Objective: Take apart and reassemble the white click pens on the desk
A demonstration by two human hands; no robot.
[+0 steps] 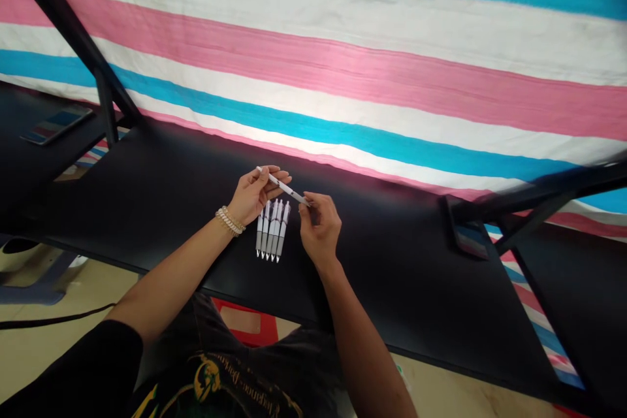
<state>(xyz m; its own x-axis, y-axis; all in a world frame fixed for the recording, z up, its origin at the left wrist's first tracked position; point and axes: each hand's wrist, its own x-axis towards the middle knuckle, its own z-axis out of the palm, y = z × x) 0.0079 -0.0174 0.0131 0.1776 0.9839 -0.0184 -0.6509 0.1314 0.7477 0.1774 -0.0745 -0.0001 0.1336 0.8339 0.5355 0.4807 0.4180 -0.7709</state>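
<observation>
The left hand (252,194) is holding a white retractable pen (284,187) up off the surface (392,261), its fingers (275,177) curled over the barrel and pinching it against the thumb. The right hand (319,230) is meeting the pen's other end, its fingers (307,199) pressed together and pinching it there. The held pen is slanting between both hands, just above a row of five white pens (272,230). These are lying side by side on the surface nearer its near edge, around mid-length, metal tips pointing toward the person. A chain bracelet (229,221) is circling the left wrist. A pink, white and blue striped cloth (313,59) is hanging along the far edge. A phone (56,125) is lying near the surface's left end, well apart from the hands.
</observation>
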